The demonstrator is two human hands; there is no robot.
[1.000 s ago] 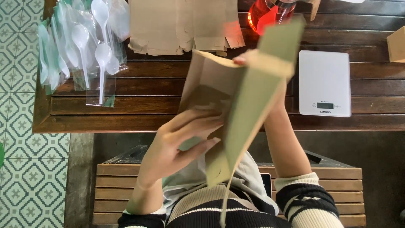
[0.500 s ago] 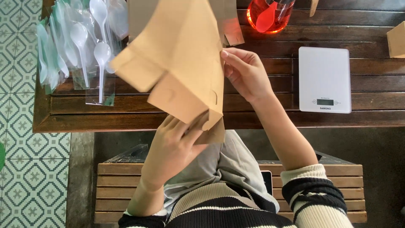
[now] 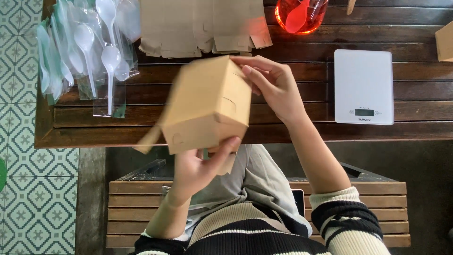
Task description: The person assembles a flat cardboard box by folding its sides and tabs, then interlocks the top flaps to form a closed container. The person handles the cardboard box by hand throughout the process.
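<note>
Resting between both hands, brown cardboard box [image 3: 207, 106], fingers [image 3: 252, 71] on top edge

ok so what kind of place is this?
Probably a small food-packing spot, maybe a café or home business. Both hands, left and right, hold a brown cardboard box over a dark slatted wooden table with wrapped white plastic spoons and a white digital scale.

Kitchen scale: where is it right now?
In the head view the white kitchen scale lies flat on the dark wooden table, to the right of the right hand, below the red cup.
</note>
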